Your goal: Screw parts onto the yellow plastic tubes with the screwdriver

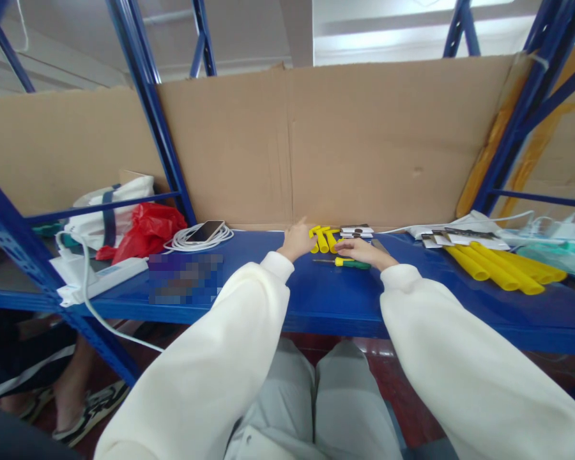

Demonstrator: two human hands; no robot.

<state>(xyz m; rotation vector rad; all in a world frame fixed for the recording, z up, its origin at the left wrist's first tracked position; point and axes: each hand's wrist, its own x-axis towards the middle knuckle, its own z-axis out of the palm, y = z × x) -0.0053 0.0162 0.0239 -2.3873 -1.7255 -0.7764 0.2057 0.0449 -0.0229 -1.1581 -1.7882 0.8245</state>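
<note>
Several short yellow tubes (pixel 322 241) lie side by side near the back of the blue shelf. At their left end is my left hand (pixel 297 240), fingers apart and reaching to the leftmost tube; part of the fingers is hidden. My right hand (pixel 365 252) comes from the right, fingers stretched out flat, the tips beside the rightmost short tube. Whether they touch it I cannot tell. Just in front of the tubes lies a screwdriver (pixel 352 263) with a green and yellow handle, its shaft pointing left. White-and-dark flat packs (pixel 356 230) lie behind my right hand.
Long yellow tubes (pixel 501 268) and more flat packs (pixel 460 237) lie at the right. Leftward are a phone (pixel 206 231) on a coiled white cable (pixel 179 242), a red bag (pixel 151 229) and a power strip (pixel 112 276). Cardboard (pixel 364 147) walls the back. Another person's leg (pixel 74 377) shows lower left.
</note>
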